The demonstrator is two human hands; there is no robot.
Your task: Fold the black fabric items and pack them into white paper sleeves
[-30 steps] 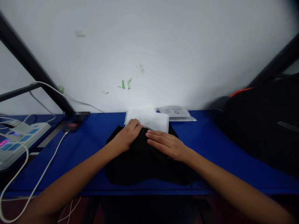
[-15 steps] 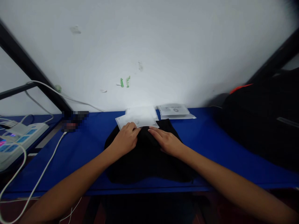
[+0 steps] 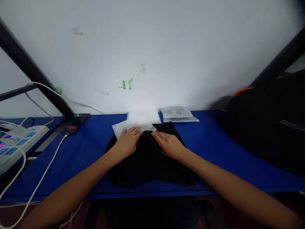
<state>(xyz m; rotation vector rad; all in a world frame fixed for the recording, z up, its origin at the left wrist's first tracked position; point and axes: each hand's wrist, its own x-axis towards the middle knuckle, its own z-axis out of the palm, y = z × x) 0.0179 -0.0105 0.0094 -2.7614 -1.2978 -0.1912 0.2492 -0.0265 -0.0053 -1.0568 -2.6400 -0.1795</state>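
Note:
A black cloth item (image 3: 152, 168), perhaps a bag or folded garment, lies in front of me on the blue table. My left hand (image 3: 127, 140) is at its far left edge, fingers closed over the lower edge of a white plastic packet (image 3: 121, 127). That packet lies tilted across the top of the black cloth. My right hand (image 3: 169, 143) pinches the far edge of the cloth, its fingertips close to the packet's right corner. Between both hands the cloth bulges up a little. What lies under the fingers is hidden.
Behind lie another white packet (image 3: 145, 114) and a printed zip packet (image 3: 178, 114), near the wall. A large black bag (image 3: 269, 127) stands at right. At left are a power strip (image 3: 21, 146), white cables and a blurred dark object (image 3: 77, 123).
The tilted white packet has slid left and turned slightly, showing more of the packet behind it. My left hand has shifted a little left, fingers flatter. My right hand has barely moved.

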